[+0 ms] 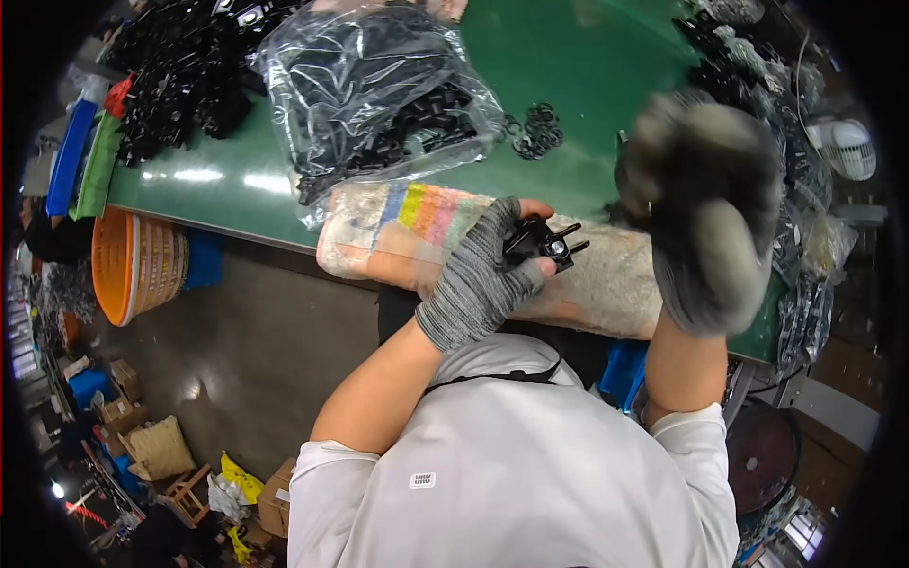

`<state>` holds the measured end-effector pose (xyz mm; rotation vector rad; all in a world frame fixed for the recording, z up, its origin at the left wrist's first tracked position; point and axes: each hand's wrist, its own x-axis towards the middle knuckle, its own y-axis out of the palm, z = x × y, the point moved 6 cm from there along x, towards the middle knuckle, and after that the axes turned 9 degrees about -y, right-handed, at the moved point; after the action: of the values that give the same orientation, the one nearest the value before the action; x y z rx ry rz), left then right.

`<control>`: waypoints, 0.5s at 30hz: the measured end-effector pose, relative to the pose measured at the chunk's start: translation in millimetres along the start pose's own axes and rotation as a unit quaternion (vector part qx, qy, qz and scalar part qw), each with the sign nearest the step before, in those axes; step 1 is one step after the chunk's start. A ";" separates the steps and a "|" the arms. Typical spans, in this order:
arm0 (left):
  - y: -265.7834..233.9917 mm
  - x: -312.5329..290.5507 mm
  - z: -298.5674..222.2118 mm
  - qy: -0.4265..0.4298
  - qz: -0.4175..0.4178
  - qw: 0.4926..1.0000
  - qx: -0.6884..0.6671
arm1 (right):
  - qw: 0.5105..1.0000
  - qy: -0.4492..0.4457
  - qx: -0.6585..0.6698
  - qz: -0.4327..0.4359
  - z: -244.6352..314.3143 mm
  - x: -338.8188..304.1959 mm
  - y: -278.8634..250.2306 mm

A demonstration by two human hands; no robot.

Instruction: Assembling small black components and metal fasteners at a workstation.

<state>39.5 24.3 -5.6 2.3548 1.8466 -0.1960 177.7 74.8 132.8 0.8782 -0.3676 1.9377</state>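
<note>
Left hand: we see the left hand curled in a fingerless grey knit glove, thumb and fingers closed around one black part.
Right hand: we see the gloved right hand only as a blur, raised to the right of the left hand; we cannot tell how open it is or whether it holds anything.
Black part: one, at the left hand's fingertips, above the cloth pad, its two prongs pointing right, away from the palm.
Weight and feel: we judge it light enough for one hand, stiff, fairly hard to break, perhaps a little slick where it shines.
Where to hold: we would pinch the body between thumb and fingers, leaving the prongs and round silver piece free.
Cloth pad: one, under the left hand, along the near edge of the green counter; it looks soft.
Black rings: one small cluster beyond the left hand; they overlap too much for us to count.
Clear bag: one clear bag, beyond and left of the left hand, with uncounted black pieces inside.
</note>
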 end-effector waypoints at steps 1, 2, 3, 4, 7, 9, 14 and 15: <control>-4.8 -3.1 -4.1 0.014 -0.012 0.999 0.034 | 0.989 0.044 -0.140 0.007 -5.6 10.7 9.4; -9.5 -5.6 6.0 0.019 -0.019 1.000 -0.013 | 0.970 0.066 -0.221 0.071 -20.7 19.9 24.1; -13.4 -8.8 13.0 0.023 -0.027 0.999 -0.012 | 0.941 0.085 -0.300 0.133 -41.4 30.5 36.0; -18.1 -12.4 18.8 0.025 -0.032 0.998 -0.056 | 0.899 0.069 -0.390 0.189 -64.1 37.0 47.2; -31.0 -13.8 21.6 0.053 -0.035 0.995 -0.074 | 0.824 -0.013 -0.497 0.272 -128.5 47.0 65.6; -37.0 -19.8 11.8 0.086 -0.044 0.994 -0.046 | 0.760 0.068 -0.549 0.340 -160.4 55.2 78.0; -39.5 -36.5 -1.9 0.100 -0.029 0.994 -0.005 | 0.716 0.035 -0.598 0.360 -172.9 55.8 103.3; -39.2 -41.3 -11.0 0.100 -0.022 0.995 -0.002 | 0.703 0.052 -0.602 0.376 -168.0 61.2 107.0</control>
<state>-8.3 -3.6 11.7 2.4112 1.9837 0.0414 -3.5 156.2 69.8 -0.3513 -1.8775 1.7942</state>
